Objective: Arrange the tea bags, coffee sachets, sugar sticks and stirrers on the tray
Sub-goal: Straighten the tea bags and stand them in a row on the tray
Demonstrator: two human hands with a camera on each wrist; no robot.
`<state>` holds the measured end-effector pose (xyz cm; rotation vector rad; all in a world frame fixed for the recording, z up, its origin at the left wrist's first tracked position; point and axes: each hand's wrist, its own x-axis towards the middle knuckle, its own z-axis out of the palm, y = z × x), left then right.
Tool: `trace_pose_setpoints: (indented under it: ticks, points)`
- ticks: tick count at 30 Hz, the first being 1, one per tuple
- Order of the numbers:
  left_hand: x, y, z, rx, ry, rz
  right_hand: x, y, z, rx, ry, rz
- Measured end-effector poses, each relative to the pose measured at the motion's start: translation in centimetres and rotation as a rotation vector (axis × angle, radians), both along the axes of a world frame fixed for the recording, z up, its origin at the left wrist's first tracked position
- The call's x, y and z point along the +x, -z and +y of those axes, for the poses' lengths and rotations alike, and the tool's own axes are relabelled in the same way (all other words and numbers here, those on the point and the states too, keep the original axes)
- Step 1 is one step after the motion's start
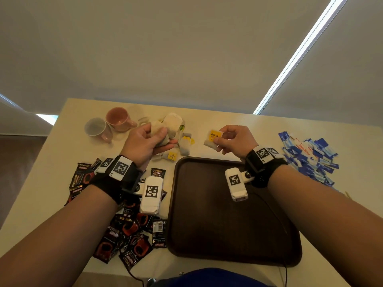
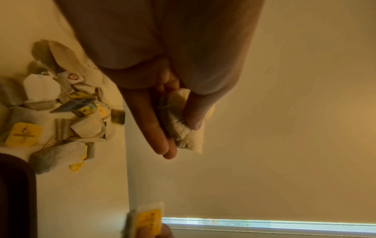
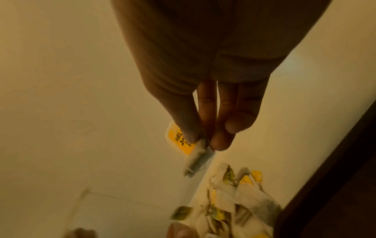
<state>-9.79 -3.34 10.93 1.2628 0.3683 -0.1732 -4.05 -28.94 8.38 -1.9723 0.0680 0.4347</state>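
Above the table's (image 1: pixel 68 129) far edge, the left hand (image 1: pixel 145 142) grips several tea bags (image 1: pixel 163 131), thumb clamped on top. The right hand (image 1: pixel 236 139), raised beyond the tray (image 1: pixel 228 228), pinches a yellow-tagged tea bag (image 1: pixel 213 139) between thumb and fingertips.

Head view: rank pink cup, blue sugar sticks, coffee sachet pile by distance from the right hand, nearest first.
From the right hand:
1. Blue sugar sticks, heaped on the table to its right.
2. Pink cup, far-left of the table, beyond the left hand.
3. Coffee sachet pile, near-left, beside the tray.
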Motion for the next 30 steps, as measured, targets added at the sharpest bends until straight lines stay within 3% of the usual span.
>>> trace_pose_setpoints:
  ticks: [8,17,30]
  points:
    - [-0.1,0.9,1.0,0.01,0.015,0.012,0.2,7.5,5.2,-0.407,-0.262,0.137]
    - [-0.2,2.1,2.0,0.011,0.014,0.041,-0.3,11.2,8.2,-0.48,-0.19,0.197]
    - [-0.3,2.6,1.6,0.007,0.042,0.058,0.3,13.5,7.7,-0.544,-0.132,0.091]
